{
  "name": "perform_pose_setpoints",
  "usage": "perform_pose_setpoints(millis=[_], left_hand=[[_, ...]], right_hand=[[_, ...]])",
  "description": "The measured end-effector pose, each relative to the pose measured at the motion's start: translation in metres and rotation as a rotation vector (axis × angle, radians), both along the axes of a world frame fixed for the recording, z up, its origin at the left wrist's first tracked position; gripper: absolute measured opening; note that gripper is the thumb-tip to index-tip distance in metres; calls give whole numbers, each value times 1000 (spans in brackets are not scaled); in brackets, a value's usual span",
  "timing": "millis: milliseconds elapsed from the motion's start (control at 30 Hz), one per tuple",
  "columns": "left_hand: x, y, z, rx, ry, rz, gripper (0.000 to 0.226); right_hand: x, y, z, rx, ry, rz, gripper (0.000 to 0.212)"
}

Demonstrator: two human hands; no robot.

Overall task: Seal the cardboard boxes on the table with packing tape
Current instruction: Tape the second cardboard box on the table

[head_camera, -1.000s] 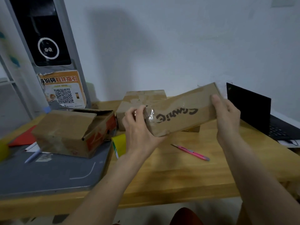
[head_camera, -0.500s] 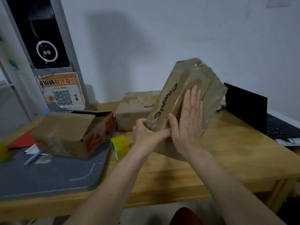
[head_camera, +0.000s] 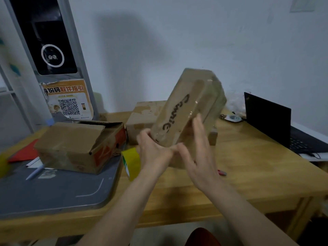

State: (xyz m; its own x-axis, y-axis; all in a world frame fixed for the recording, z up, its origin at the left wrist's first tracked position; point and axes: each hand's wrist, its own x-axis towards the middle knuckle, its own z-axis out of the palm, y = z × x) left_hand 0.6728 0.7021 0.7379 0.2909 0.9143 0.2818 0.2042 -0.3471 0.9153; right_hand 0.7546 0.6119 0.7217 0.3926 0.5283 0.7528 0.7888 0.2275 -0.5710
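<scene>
box [head_camera: 179, 110] brown, black lettering | tape roll [head_camera: 131, 161] yellow | table [head_camera: 248, 174] tan

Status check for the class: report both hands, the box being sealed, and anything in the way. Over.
Left hand grips lettered box at its low end. Right hand flat against its taped side. Box tilted up off table. Tape roll beside left wrist.

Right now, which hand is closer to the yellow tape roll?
Left. The left hand grips the lettered box's lower corner right beside the yellow tape roll. The right hand lies flat against the box, farther over on the other side.
</scene>
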Motion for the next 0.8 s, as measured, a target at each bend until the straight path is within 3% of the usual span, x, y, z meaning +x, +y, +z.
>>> perform_pose_setpoints(millis=[67,133,233,367,500,633,800], left_hand=[[0,1,-2,547,32,190,98],[1,7,-10,963,11,293,93],[3,7,-34,1251,0,263,88],[0,3,-59,1208,24,155,92],[-5,-1,-70,1092,121,-66,70],[-8,-8,-62,893,197,-160,64],[-11,-3,-39,615,352,-140,96]], right_hand=[[-5,-4,25,145,558,160,83],[4,-5,45,278,989,237,90],[18,-4,55,351,1243,284,102],[29,4,52,279,1352,262,119],[47,2,43,311,1262,265,102],[56,-4,35,308,1187,345,93],[63,-11,30,263,1225,423,100]])
